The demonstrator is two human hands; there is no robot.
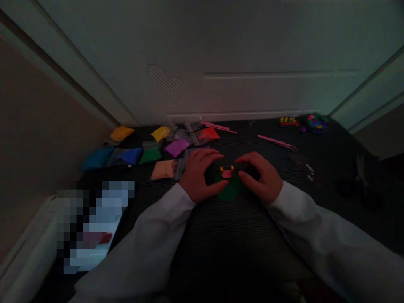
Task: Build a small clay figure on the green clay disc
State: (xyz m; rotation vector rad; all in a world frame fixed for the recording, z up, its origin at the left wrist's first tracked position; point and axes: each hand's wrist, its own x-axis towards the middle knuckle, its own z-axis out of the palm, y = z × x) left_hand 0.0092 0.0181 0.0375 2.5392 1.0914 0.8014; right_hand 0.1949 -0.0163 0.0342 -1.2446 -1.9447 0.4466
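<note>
A flat green disc (227, 192) lies on the dark table between my hands. On or just behind its far edge stands a small pink piece (227, 173) with yellow and red raised ends. My left hand (199, 176) curves around the left side, fingers apart, its thumb over or beside the disc's edge. To the right, my right hand (261, 177) is curved in the same way, thumb and fingers apart, close to the disc. Neither hand grips anything; whether the left thumb touches the disc I cannot tell.
Several bags of coloured material, among them a peach bag (164, 169) and a green bag (150, 154), lie at the left. Pink tweezers (276, 142), dark scissors (361, 183) and a bowl of coloured bits (317, 123) are right. A blurred-out screen (99, 229) lies at front left.
</note>
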